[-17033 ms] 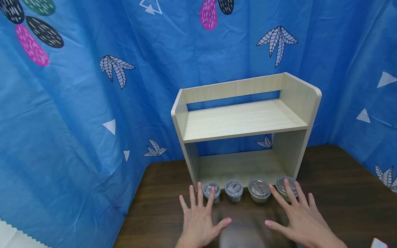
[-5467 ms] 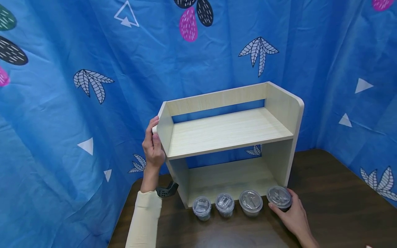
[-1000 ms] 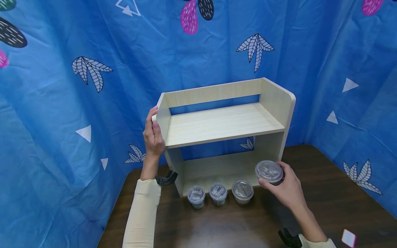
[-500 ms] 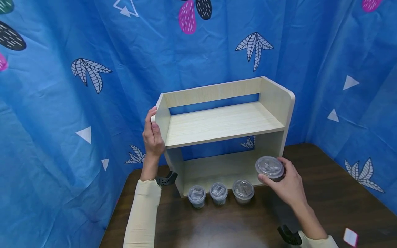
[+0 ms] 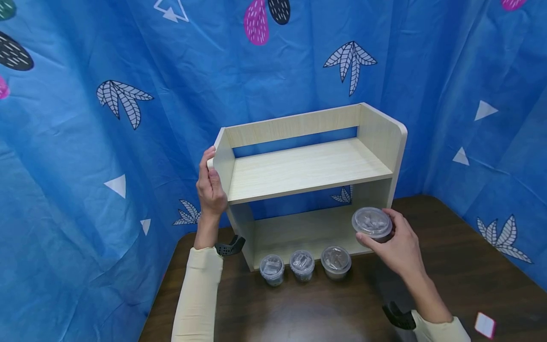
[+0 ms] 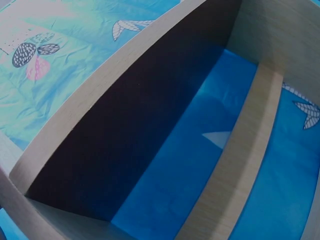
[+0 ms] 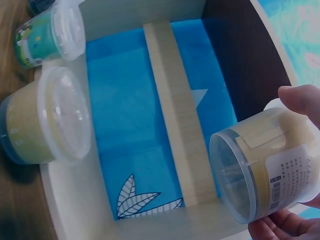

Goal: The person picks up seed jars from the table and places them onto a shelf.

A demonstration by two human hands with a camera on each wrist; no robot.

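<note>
A pale wooden two-tier desk shelf stands on the dark table. My left hand grips the upper front edge of its left side panel. In my right hand is a lidded plastic tub, pinched between thumb and fingers. It is raised off the table, before the right end of the lower compartment. The right wrist view shows a printed label with a barcode on this tub. Left of it, a similar wide tub and two smaller tubs, one middle and one leftmost, stand along the shelf's front.
A blue patterned curtain hangs behind the shelf and at both sides. Near the table's right edge lies a small white card-like item with a pink border. Between the two tiers, the lower compartment faces me.
First both hands were spread over the tubs. Then the left took hold of the shelf and the right gripped the rightmost tub. That tub has left the table and still rises slightly.
</note>
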